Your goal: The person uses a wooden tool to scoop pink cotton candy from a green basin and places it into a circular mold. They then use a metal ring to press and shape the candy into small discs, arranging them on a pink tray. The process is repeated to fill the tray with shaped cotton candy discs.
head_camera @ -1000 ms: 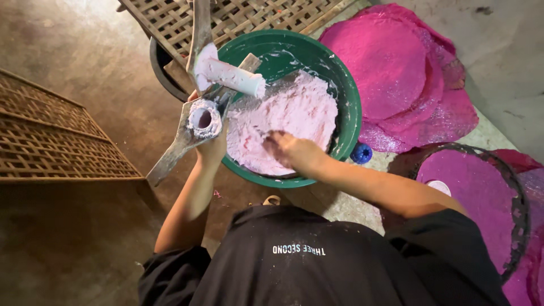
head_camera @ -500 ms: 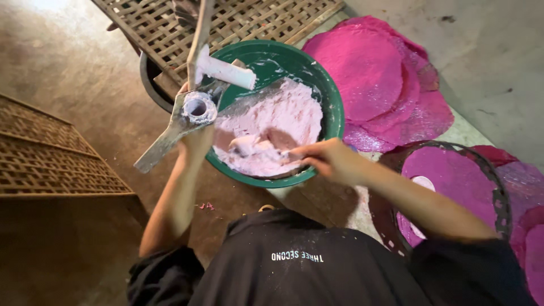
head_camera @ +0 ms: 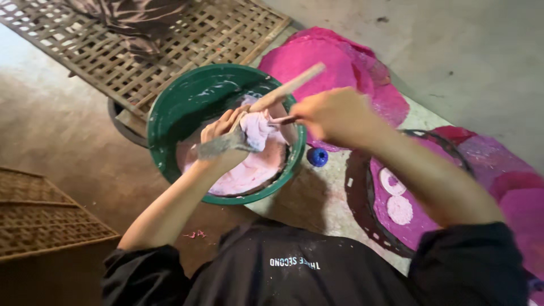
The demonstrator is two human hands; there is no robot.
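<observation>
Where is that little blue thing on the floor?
In the head view the small blue cap-like object lies on the floor just right of the green basin, below the right hand and left of the round dark-rimmed tray.

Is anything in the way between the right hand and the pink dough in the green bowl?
Nothing visible. The right hand hovers at the green bowl rim, directly beside the pink dough. The left hand and its tool are already in the dough, close beside it.

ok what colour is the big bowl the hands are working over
Dark green bowl, smeared inside with pale pink paste; the head view shows it clearly.
</observation>
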